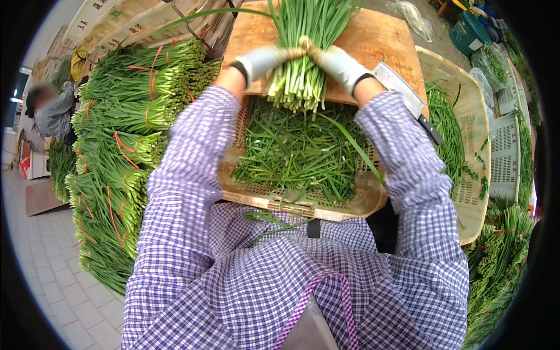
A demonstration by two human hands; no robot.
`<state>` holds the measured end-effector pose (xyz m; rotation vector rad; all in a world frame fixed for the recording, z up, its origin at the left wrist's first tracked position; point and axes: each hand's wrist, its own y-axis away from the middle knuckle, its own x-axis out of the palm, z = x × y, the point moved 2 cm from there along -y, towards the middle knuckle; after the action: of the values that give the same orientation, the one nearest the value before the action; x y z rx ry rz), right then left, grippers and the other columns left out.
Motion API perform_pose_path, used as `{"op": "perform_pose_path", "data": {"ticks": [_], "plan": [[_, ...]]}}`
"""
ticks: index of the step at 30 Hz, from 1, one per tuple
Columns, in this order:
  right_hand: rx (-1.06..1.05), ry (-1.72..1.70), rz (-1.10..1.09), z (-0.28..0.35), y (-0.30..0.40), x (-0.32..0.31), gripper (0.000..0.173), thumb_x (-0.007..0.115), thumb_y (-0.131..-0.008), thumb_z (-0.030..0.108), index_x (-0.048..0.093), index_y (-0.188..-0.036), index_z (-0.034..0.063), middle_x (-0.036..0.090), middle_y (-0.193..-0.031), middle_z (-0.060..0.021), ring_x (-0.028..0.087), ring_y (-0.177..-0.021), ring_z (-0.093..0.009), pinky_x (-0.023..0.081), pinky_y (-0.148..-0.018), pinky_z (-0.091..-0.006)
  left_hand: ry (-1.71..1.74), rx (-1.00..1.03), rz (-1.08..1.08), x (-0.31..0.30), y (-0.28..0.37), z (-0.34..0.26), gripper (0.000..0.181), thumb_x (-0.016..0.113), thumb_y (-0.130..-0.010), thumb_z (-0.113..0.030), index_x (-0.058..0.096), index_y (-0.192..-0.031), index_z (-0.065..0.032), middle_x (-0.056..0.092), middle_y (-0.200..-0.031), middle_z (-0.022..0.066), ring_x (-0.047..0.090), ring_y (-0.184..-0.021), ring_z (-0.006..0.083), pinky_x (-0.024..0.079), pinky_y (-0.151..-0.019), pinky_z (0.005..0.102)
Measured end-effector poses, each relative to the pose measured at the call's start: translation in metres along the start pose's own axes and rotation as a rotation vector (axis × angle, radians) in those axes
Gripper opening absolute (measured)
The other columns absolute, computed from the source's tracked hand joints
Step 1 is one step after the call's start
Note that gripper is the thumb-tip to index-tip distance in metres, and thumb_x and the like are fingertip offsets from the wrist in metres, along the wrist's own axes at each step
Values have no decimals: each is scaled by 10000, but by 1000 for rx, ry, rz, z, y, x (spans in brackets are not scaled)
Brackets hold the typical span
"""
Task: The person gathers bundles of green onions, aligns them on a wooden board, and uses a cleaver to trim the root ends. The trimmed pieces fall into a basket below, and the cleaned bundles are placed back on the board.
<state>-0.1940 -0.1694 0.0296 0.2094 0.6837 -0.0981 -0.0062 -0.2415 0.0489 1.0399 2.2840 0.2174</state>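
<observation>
A thick bunch of garlic chives (pixel 313 22) lies across a wooden board (pixel 372 30), its pale cut ends hanging over the near edge. Both gloved hands grip this bunch from either side: my left hand (pixel 271 59) and my right hand (pixel 339 63), with fingertips meeting on top of the stems. Motion blurs the fingers a little. On the right of the board rests a cleaver (pixel 400 87), its black handle pointing towards me. Loose leaf trimmings (pixel 302 153) fill a plastic crate (pixel 271 203) below the board.
Banded bunches of chives (pixel 118 122) are stacked high on my left. At right stands another plastic crate (pixel 474 144) with greens, and more bunches (pixel 498 262) lie beyond it. A teal bucket (pixel 468 33) is at the far right; a person (pixel 54 107) is at the far left.
</observation>
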Motion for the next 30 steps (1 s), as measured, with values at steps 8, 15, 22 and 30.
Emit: {"op": "perform_pose_path", "data": {"ticks": [8, 15, 22, 30], "plan": [[153, 237, -146, -26, -19, 22, 1020, 377, -821, 836, 549, -1322, -36, 522, -1370, -267, 508, -1277, -401, 419, -1054, -447, -236, 196, -793, 30, -17, 25, 1310, 781, -711, -630, 38, -1511, 95, 297, -1498, 343, 345, -1410, 312, 326, -1131, 370], [7, 28, 39, -52, 1, 4, 632, 615, -919, 430, 500, -1362, -4, 542, -1357, -253, 523, -1271, -343, 421, -1048, -352, -803, 528, -285, 49, -35, -6, 634, 354, -909, -743, 548, -1375, -358, 305, -1586, -31, 157, -1493, 298, 36, -1169, 631], [38, 491, 39, -23, 155, 18, 583, 624, -889, 527, 661, -1193, 30, 665, -1171, -206, 637, -1106, -341, 491, -955, -388, -931, 465, -276, 56, -24, -21, 557, 505, -897, -660, 550, -1364, -361, 318, -1580, -24, 154, -1493, 308, 57, -1171, 629], [-371, 391, 778, 5, 232, 92, 285, 572, -945, 358, 722, -1096, 169, 702, -1127, -98, 675, -993, -303, 529, -883, -389, -905, 424, -267, 54, -30, -13, 578, 510, -896, -662, 547, -1372, -337, 308, -1584, -19, 136, -1497, 303, 40, -1177, 621]]}}
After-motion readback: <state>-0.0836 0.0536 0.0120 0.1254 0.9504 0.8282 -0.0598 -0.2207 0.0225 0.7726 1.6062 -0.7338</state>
